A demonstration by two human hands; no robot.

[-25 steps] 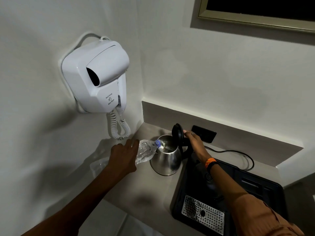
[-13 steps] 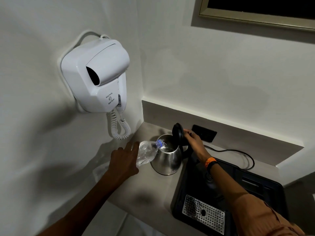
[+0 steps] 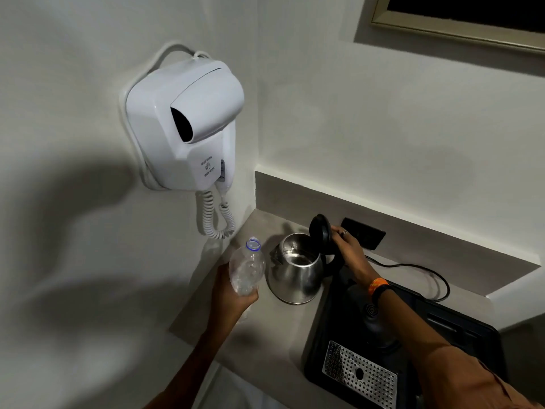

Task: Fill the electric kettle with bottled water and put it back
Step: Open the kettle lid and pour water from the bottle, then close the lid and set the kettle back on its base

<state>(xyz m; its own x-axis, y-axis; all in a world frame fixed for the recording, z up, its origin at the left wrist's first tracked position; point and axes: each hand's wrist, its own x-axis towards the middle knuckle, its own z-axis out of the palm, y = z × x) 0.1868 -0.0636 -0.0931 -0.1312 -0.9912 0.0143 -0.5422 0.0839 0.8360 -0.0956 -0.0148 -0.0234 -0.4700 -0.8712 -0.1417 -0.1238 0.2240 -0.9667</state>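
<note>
A steel electric kettle (image 3: 296, 276) stands on the grey counter (image 3: 265, 329), left of a black tray. Its black lid (image 3: 320, 231) is tipped up and water shows inside. My right hand (image 3: 348, 249) rests its fingers on the back of the raised lid, above the kettle's handle. My left hand (image 3: 236, 293) grips the lower part of a clear plastic water bottle (image 3: 247, 268), which is held nearly upright just left of the kettle, uncapped, apart from the spout. The bottle looks almost empty.
A black tray (image 3: 460, 329) with a round kettle base (image 3: 372, 311) and a perforated metal drip grid (image 3: 358, 373) lies at the right. A black cord (image 3: 424, 267) runs to a wall socket (image 3: 364, 236). A white wall hair dryer (image 3: 184, 128) with coiled cord hangs above left.
The bottle was tilted with its mouth over the kettle opening; my left hand has swung it back upright and away from the kettle. My right hand stays on the lid.
</note>
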